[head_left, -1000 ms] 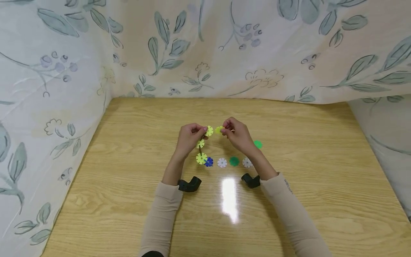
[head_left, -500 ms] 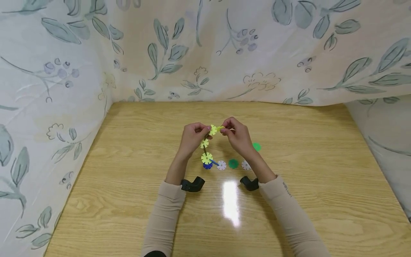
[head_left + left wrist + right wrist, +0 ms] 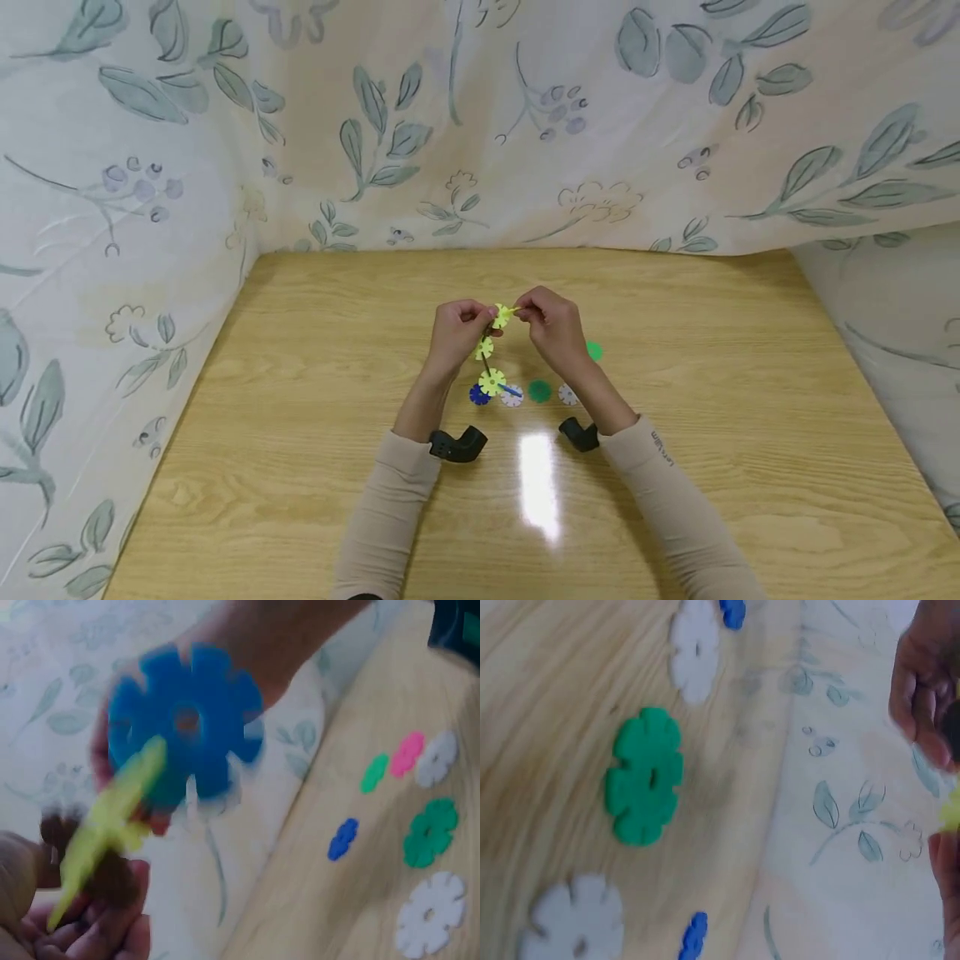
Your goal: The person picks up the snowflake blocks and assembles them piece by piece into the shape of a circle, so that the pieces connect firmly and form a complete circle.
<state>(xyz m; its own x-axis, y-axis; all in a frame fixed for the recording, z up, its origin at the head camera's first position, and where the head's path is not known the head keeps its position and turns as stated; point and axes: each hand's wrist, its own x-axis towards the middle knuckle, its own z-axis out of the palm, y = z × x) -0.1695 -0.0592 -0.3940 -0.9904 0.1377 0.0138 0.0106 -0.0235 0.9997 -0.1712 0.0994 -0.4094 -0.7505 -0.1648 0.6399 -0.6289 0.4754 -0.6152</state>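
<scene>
My left hand [image 3: 457, 337] pinches a chain of slotted plastic discs above the table. The chain has a yellow disc [image 3: 502, 317] at its top, another yellow disc [image 3: 483, 348] below, and a lower yellow disc [image 3: 492, 382], with dark discs edge-on between them. A blue disc [image 3: 187, 724] hangs at its lower end, large in the left wrist view. My right hand [image 3: 555, 332] pinches one more yellow disc [image 3: 516, 310], edge-on against the top one; its slot fit is too small to see. In the right wrist view both hands are cut by the right edge.
Loose discs lie on the wooden table [image 3: 300, 417]: dark blue [image 3: 480, 394], white [image 3: 512, 397], green [image 3: 539, 391], another white [image 3: 568, 393] and light green [image 3: 594, 351]. The left wrist view also shows a pink disc [image 3: 408, 754]. A leaf-patterned cloth [image 3: 450, 167] hangs behind.
My hands have come closer together, and the right hand's yellow disc has turned edge-on and moved against the chain's top disc. The left hand and chain have shifted right.
</scene>
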